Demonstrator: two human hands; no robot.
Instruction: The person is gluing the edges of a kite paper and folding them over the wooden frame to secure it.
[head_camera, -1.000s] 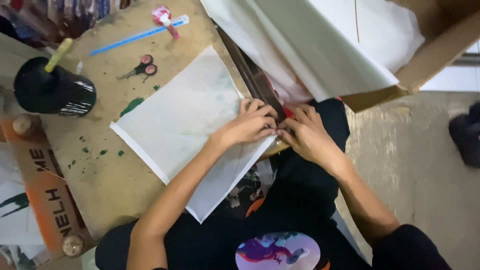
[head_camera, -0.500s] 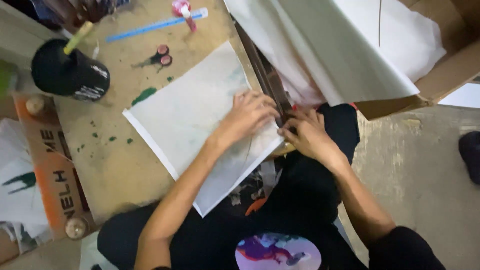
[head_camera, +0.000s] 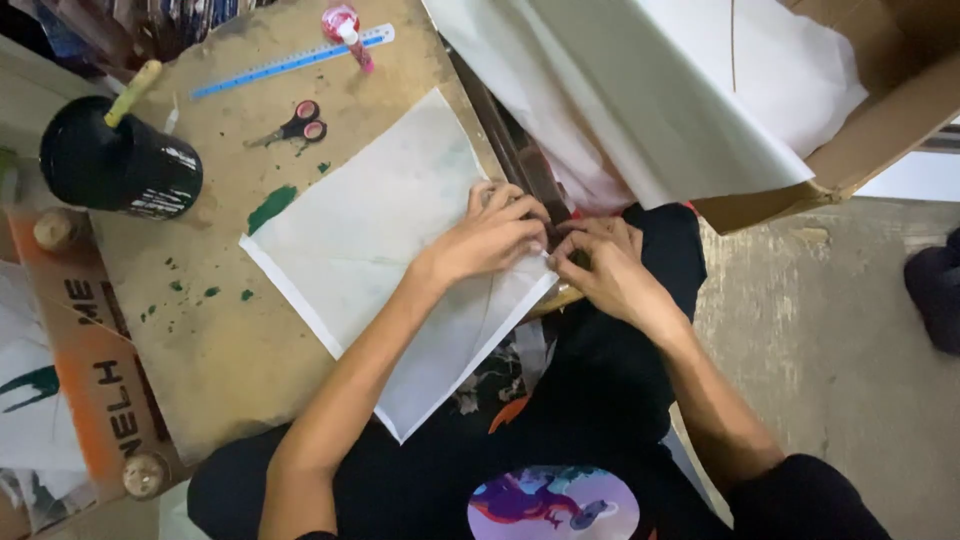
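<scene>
A large white paper sheet (head_camera: 380, 240) lies on a low wooden board (head_camera: 220, 330) and hangs over its near edge above my lap. My left hand (head_camera: 490, 235) rests flat-fingered on the sheet's right corner, fingers curled at the edge. My right hand (head_camera: 600, 265) meets it there, fingertips pinching the same paper edge beside a dark wooden strip (head_camera: 515, 160). Both hands touch each other at the corner.
A black paint can (head_camera: 115, 165) with a stick stands at the left. Small scissors (head_camera: 295, 125), a blue ruler (head_camera: 290, 62) and a pink glue bottle (head_camera: 345, 25) lie at the back. Green paint spots mark the board. A cardboard box (head_camera: 850, 130) with white sheets (head_camera: 650, 90) sits to the right.
The view has shifted, so everything sits lower and further right in frame. Both hands stay together at the sheet's right corner, working the edge with small finger movements.
</scene>
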